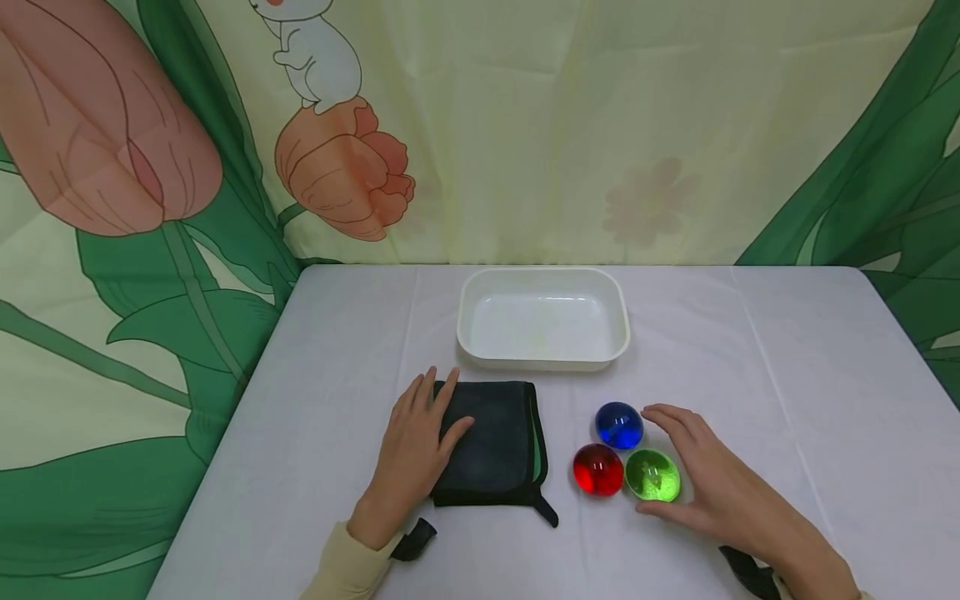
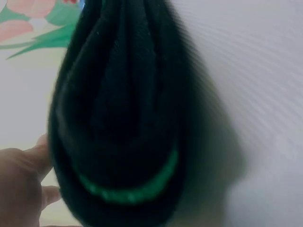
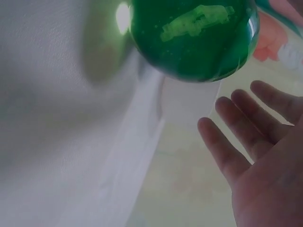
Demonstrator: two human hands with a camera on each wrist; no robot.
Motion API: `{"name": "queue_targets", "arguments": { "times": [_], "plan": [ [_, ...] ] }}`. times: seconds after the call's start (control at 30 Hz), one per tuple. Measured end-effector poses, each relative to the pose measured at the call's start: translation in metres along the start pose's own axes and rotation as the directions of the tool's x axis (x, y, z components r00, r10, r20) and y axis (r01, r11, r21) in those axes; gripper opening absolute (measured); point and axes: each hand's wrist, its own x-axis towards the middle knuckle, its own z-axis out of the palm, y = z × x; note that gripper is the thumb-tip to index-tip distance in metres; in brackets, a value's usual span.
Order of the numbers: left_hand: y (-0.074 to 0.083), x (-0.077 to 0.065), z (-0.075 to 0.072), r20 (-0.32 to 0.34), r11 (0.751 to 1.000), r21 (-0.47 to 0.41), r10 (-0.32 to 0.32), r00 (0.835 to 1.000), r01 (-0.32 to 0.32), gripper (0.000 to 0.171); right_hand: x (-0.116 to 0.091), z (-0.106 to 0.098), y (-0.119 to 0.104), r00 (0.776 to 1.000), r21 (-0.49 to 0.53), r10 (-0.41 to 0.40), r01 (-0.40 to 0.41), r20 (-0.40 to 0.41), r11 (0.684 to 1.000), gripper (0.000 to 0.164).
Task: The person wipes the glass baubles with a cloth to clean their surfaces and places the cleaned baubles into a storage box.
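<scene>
A black folded fabric case (image 1: 487, 442) with a green inner edge lies on the table. My left hand (image 1: 416, 437) rests on its left side, fingers spread. Seen end-on in the left wrist view, the case (image 2: 123, 118) shows folded layers and a green strip. Three clear balls sit close together to the right: a blue ball (image 1: 618, 425), a red ball (image 1: 597, 470) and a green ball (image 1: 652, 477). Around the green ball's right side my right hand (image 1: 708, 475) is held loosely curved, thumb by its lower edge. A pale shape shows inside the green ball (image 3: 194, 38).
A white rectangular tray (image 1: 543, 360) stands behind the case near the table's far edge. White cloth (image 1: 825, 400) covers the table. A curtain with printed flowers (image 1: 525, 125) hangs behind it. Dark straps (image 1: 750, 575) sit at both wrists.
</scene>
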Motion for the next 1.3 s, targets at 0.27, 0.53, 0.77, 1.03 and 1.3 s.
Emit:
{"name": "queue_targets", "arguments": {
  "times": [0.27,0.53,0.77,1.03,1.3],
  "plan": [
    [-0.010,-0.004,0.000,-0.021,1.000,-0.017,-0.013,1.000,0.013,0.066,-0.003,0.002,0.006,0.999,0.049,0.033,-0.034,0.015,0.998,0.083],
    [-0.021,-0.011,0.002,-0.004,0.995,-0.064,-0.081,0.997,0.081,0.063,-0.003,0.005,0.010,0.986,0.139,0.116,-0.132,0.119,0.982,0.075],
    [-0.021,-0.011,0.000,0.014,0.984,-0.137,-0.111,0.994,0.112,0.064,-0.003,0.006,0.013,0.985,0.192,0.104,-0.129,0.137,0.973,0.069],
    [-0.021,-0.010,-0.001,0.024,0.971,-0.191,-0.145,0.989,0.147,0.063,-0.004,0.009,0.015,0.991,0.215,0.068,-0.092,0.118,0.972,0.064],
    [-0.017,-0.007,-0.001,0.013,0.945,-0.286,-0.163,0.987,0.160,0.061,-0.005,0.007,0.017,0.986,0.222,0.068,-0.100,0.150,0.970,0.063]
  ]
}}
